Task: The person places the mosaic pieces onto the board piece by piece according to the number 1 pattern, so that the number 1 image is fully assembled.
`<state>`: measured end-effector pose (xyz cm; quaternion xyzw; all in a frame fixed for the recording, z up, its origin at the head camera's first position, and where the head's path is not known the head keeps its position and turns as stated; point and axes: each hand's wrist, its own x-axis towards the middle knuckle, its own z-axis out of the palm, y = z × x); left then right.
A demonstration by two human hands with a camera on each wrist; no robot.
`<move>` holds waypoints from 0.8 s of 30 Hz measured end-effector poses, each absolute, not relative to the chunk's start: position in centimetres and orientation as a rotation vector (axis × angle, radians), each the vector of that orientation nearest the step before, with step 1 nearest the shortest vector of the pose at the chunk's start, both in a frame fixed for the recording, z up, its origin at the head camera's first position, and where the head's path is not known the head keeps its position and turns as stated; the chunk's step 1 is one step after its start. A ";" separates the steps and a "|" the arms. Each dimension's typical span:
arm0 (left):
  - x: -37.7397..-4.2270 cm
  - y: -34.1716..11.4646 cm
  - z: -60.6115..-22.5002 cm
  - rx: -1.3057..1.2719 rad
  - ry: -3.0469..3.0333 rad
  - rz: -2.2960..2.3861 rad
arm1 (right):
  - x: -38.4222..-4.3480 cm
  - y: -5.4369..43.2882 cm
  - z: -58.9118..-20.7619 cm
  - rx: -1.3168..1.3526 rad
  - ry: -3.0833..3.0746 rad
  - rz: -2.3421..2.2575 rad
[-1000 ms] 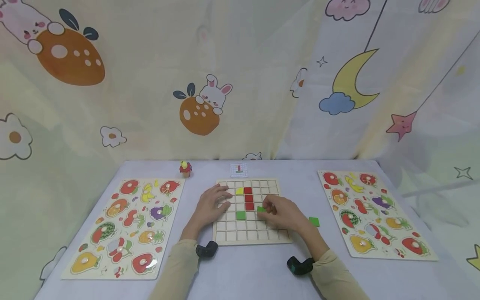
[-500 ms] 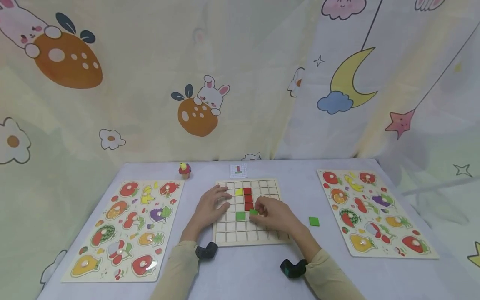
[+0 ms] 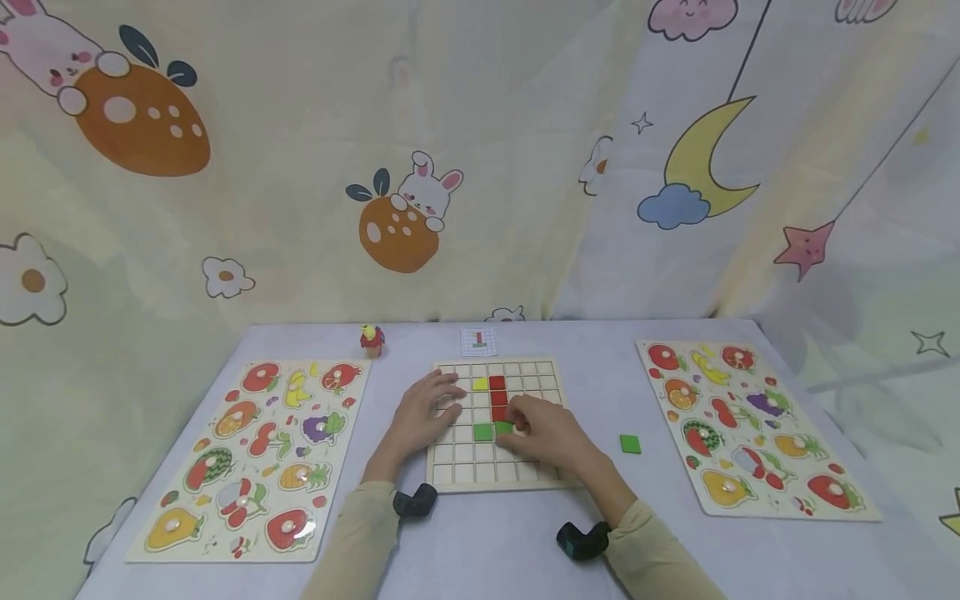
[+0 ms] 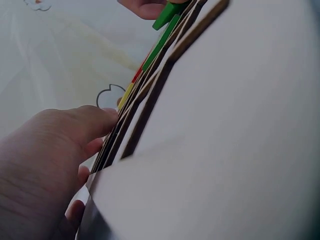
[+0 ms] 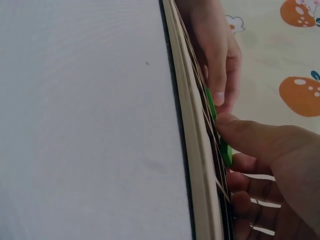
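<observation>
A wooden grid board [image 3: 465,475] lies in the middle of the white table. My left hand [image 3: 422,414] rests on its left edge with fingers spread; the left wrist view shows that thumb [image 4: 95,122] at the grid. My right hand [image 3: 551,429] pinches a green square tile [image 3: 503,427] between thumb and fingers, over the cell below the red column. In the right wrist view this green tile [image 5: 226,154] stands tilted at the board. Another green tile [image 3: 483,432] sits just left of it. Red squares [image 3: 498,397] form the column, beside a yellow piece [image 3: 481,384].
A loose green tile [image 3: 630,444] lies right of the board. Behind the board is a small pattern card [image 3: 478,341], with a parrot-like figurine [image 3: 372,340] to its left. Fruit puzzle boards lie on both sides, one left [image 3: 288,500] and one right [image 3: 772,506].
My right hand has moved left across the board with the green tile, from right of the red column to the cell beneath it. The left hand has stayed in place.
</observation>
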<state>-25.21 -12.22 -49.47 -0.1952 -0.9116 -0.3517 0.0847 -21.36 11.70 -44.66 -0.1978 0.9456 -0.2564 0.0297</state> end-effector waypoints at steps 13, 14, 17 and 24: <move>-25.3 -12.2 -49.6 -0.594 -2.713 -1.038 | -21.2 11.7 -44.7 -0.606 2.925 -0.766; -25.3 -12.2 -49.5 -0.595 -2.714 -1.037 | -21.2 11.7 -44.7 -0.604 2.927 -0.764; -25.3 -12.2 -49.5 -0.599 -2.716 -1.034 | -21.3 11.8 -44.8 -0.605 2.933 -0.752; -25.3 -12.1 -49.5 -0.599 -2.702 -1.030 | -21.4 12.2 -44.7 -0.600 2.876 -0.823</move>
